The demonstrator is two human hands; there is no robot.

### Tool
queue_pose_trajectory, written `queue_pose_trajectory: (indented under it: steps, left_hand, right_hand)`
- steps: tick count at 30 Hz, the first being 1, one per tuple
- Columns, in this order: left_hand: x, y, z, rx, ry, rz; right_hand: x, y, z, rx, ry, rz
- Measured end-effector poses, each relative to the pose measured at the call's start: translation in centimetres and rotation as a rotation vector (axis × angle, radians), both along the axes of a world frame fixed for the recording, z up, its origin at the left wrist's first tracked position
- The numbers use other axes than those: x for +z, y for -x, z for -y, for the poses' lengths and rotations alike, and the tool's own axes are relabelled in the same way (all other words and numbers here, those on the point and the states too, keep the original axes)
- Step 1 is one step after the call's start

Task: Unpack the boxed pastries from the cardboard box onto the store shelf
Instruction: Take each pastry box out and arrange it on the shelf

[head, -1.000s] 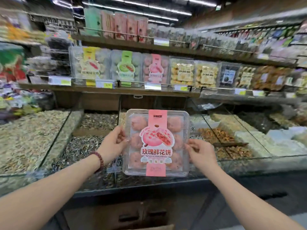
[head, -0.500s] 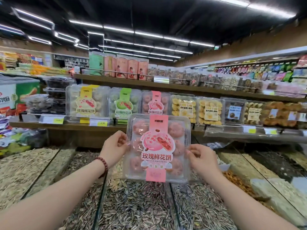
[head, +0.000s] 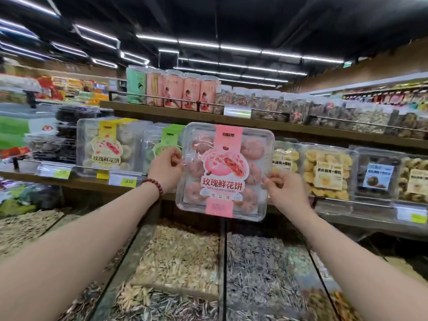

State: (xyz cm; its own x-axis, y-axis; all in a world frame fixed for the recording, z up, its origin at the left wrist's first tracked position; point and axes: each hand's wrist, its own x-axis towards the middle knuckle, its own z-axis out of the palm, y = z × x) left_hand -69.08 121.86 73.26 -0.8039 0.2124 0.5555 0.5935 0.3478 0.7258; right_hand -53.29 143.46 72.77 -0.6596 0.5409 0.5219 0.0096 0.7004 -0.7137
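one clear pastry box (head: 224, 172) with a pink label is held upright in the air, face toward the camera, in front of the middle shelf (head: 301, 129). the left hand (head: 165, 169) grips its left edge, fingers curled onto the plastic; the right hand (head: 283, 189) pinches its right edge the same way. a red bead bracelet (head: 154, 185) sits on the left wrist. behind the box, partly hidden, stands a green-label box (head: 162, 144), with a yellow-label box (head: 107, 145) further left and boxes of yellow pastries (head: 326, 174) to the right. bins of seeds (head: 180, 256) lie below the arms.
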Motion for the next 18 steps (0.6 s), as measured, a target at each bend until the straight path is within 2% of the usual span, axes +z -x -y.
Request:
queue_pose_trajectory:
  steps: [7, 13, 18]
  left_hand:
    - [2.7, 7.3, -8.1, 0.241, -0.075, 0.063]
    - [1.8, 11.6, -13.4, 0.384, -0.080, 0.070]
    - [-1.4, 12.9, -15.9, 0.455, -0.058, 0.120]
  right_hand:
    - [2.3, 8.5, -7.0, 0.019, -0.124, -0.095]
    - [0.5, 15.3, -11.8, 0.005, -0.068, -0.078]
    - [-2.5, 18.3, -13.5, 0.023, -0.035, -0.035]
